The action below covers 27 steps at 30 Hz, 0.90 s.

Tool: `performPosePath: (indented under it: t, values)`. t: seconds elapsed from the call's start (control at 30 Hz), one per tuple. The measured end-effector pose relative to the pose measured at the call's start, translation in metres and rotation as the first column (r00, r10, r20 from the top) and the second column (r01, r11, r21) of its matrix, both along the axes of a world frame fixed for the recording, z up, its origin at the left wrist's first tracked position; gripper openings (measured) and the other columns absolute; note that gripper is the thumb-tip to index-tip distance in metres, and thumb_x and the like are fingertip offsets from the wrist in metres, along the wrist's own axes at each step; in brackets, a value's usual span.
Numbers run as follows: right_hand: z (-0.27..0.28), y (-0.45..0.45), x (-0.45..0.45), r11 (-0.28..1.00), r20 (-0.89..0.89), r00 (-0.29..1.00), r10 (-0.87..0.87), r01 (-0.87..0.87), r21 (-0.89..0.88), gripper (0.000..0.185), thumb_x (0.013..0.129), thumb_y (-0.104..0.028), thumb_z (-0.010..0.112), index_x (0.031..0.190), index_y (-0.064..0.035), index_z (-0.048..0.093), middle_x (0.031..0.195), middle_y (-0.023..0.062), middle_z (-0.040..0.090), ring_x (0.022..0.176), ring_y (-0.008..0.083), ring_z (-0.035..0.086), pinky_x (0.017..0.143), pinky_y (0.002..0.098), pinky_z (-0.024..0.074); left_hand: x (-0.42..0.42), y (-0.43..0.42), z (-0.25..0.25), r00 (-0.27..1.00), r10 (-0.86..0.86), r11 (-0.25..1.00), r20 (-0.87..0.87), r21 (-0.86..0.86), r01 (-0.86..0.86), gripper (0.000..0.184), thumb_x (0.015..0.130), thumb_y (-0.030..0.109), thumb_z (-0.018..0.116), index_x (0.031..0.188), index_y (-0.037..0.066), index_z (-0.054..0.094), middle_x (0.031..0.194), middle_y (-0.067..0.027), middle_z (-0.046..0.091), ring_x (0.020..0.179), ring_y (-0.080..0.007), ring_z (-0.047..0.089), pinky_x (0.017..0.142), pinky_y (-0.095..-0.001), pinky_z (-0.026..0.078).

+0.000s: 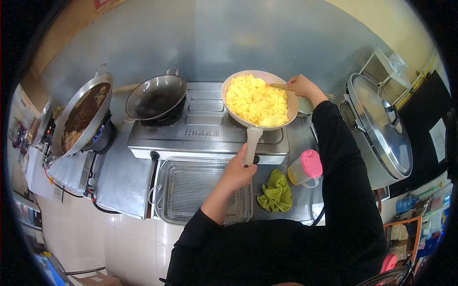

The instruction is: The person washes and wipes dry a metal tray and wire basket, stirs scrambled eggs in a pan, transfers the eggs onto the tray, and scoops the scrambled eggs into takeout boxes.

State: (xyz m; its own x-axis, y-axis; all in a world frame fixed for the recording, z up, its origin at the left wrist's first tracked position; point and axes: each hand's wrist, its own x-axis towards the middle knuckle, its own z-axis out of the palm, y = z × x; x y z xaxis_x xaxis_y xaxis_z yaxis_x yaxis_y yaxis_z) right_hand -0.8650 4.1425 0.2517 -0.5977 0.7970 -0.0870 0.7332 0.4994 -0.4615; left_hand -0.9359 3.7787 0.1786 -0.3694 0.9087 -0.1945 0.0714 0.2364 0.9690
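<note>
A light-coloured frying pan point(292, 106) full of scrambled eggs point(255, 100) rests over the right burner of the gas stove point(202, 119). My left hand point(237, 171) is closed around the pan's handle, which points toward me. At the pan's right rim, my right hand point(303, 86) grips a wooden spatula point(279, 86). The spatula's front end meets the eggs, so its tip is hidden.
A dark wok point(157, 97) sits on the left burner. Farther left, a large wok point(86, 117) of brown food stands over a lit flame. Nearer me are a wire basket tray point(191, 190), green cloth point(276, 193) and pink-lidded jug point(305, 168). A big lidded pot point(377, 128) stands right.
</note>
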Motion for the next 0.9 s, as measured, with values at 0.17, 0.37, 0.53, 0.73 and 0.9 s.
performPosePath:
  t: [0.17, 0.37, 0.53, 0.73, 0.9]
  values:
    - [0.022, -0.018, 0.004, 0.982, 0.013, 0.989, 0.148, -0.146, -0.12, 0.023, 0.078, -0.025, 0.065, 0.093, -0.0073, 0.066, 0.058, 0.0066, 0.055, 0.048, 0.014, 0.051, 0.043, 0.03, 0.038, 0.001, 0.002, 0.005, 1.0, -0.004, 1.0, 0.0, -0.031, 0.004, 0.074, 0.078, 0.009, 0.056, 0.144, 0.006, 0.021, 0.087, -0.0124, 0.059, 0.052, -0.0137, 0.052, 0.045, -0.0278, 0.045]
    - [0.041, -0.115, 0.035, 0.662, 0.192, 0.909, 0.37, -0.403, 0.632, 0.019, 0.078, -0.022, 0.061, 0.091, -0.0088, 0.065, 0.062, 0.0139, 0.06, 0.054, 0.0243, 0.061, 0.047, 0.0376, 0.0455, 0.003, 0.004, -0.004, 1.0, 0.024, 1.0, -0.003, -0.004, -0.024, 0.073, 0.079, 0.009, 0.057, 0.143, 0.004, 0.022, 0.084, -0.0112, 0.059, 0.049, -0.013, 0.051, 0.044, -0.028, 0.044]
    - [0.03, -0.205, 0.064, 0.504, 0.423, 0.864, 0.273, -0.503, 0.702, 0.023, 0.075, -0.013, 0.056, 0.096, -0.0055, 0.059, 0.058, 0.0067, 0.059, 0.05, 0.0216, 0.061, 0.042, 0.0336, 0.0454, 0.004, 0.004, 0.0, 1.0, 0.016, 0.999, -0.002, -0.031, -0.016, 0.072, 0.081, 0.01, 0.057, 0.143, 0.004, 0.022, 0.084, -0.0121, 0.059, 0.05, -0.013, 0.052, 0.043, -0.028, 0.044]
    - [-0.026, -0.206, 0.058, 0.5, 0.431, 0.878, 0.208, -0.474, 0.725, 0.031, 0.074, -0.012, 0.056, 0.105, -0.006, 0.056, 0.057, 0.0025, 0.058, 0.052, 0.0168, 0.062, 0.042, 0.0305, 0.0451, 0.007, 0.005, -0.001, 0.999, 0.03, 0.999, -0.022, -0.043, -0.031, 0.07, 0.082, 0.011, 0.057, 0.143, 0.006, 0.024, 0.087, -0.0111, 0.059, 0.049, -0.0122, 0.05, 0.043, -0.0268, 0.044]
    - [0.017, -0.144, 0.032, 0.582, 0.411, 0.893, 0.181, -0.434, 0.687, 0.012, 0.077, -0.014, 0.055, 0.084, -0.0127, 0.065, 0.065, 0.0072, 0.064, 0.059, 0.0254, 0.064, 0.049, 0.038, 0.048, 0.01, 0.002, 0.009, 0.999, 0.031, 0.997, 0.018, -0.076, -0.03, 0.068, 0.083, 0.011, 0.057, 0.143, 0.007, 0.025, 0.089, -0.0112, 0.059, 0.049, -0.0117, 0.049, 0.043, -0.0261, 0.043]
